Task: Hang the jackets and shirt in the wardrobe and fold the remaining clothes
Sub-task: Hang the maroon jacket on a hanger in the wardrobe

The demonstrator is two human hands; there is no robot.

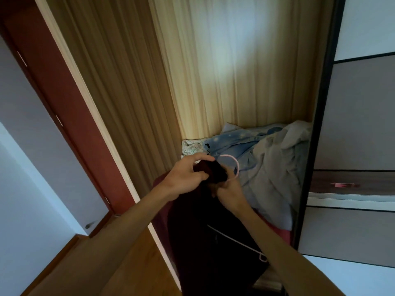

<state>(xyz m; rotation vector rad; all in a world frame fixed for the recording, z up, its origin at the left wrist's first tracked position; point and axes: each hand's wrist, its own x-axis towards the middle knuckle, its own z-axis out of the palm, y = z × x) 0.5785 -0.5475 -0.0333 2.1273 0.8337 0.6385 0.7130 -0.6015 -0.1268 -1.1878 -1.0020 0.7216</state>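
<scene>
The step in hand looks like dressing a hanger. A dark maroon jacket-like garment (192, 231) hangs in front of the person, held up at its collar by both hands, just short of the bed. The left hand (186, 176) grips the bunched collar from above, its fingers (199, 178) curled into the dark cloth. The right hand (229, 191) holds the neck of a thin pale pink plastic hanger (236, 167) just under its hook. Its fingers are mostly hidden behind the cloth, so I cannot tell how tightly they pinch. The hook curves free above the right hand, and one thin arm of the hanger pokes out lower down, so the garment seems only partly seated.

Behind lies a rumpled blue star-print quilt (233, 144) with a crumpled grey blanket (277, 167) on the bed, in front of long beige curtains (213, 71).

The next move probably calls for settling both shoulders over the hanger arms, then turning right to the dark-framed, grey-panelled wardrobe (363, 107). Its rail is out of view. The loose cloth could slip off the exposed arm if lifted too soon.
</scene>
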